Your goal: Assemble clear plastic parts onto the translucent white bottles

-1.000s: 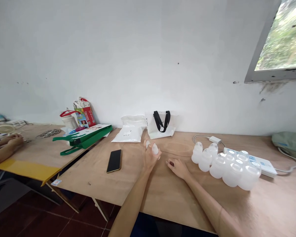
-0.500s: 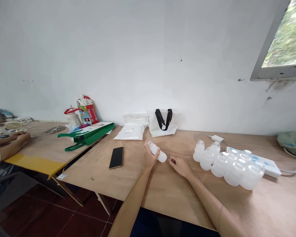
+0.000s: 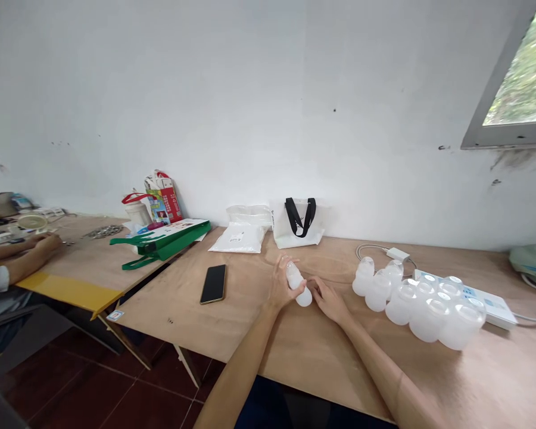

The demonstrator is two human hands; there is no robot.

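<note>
My left hand [image 3: 283, 285] is wrapped round a small frosted white plastic bottle [image 3: 302, 294] with a clear upper end. The bottle is tilted, its clear end pointing up and away to the left. Close to the bottle's right side is my right hand [image 3: 329, 300], its fingers curled in; whether they touch the bottle or hold anything is hidden. To the right stands a cluster of several similar frosted bottles [image 3: 401, 302] with clear tops, packed side by side on the wooden table [image 3: 321, 357].
A black phone [image 3: 213, 284] lies left of my hands. Against the wall are a white packet [image 3: 239, 237] and a white bag with black handles [image 3: 297, 229]. Behind the bottles lies a power strip [image 3: 495, 307]. At the left table are a green bag [image 3: 174, 241] and another person's hands [image 3: 47, 245].
The bottle in my left hand has moved slightly right and stands more upright. My right hand's fingers have come up closer to it. The whole view has shifted a little.
</note>
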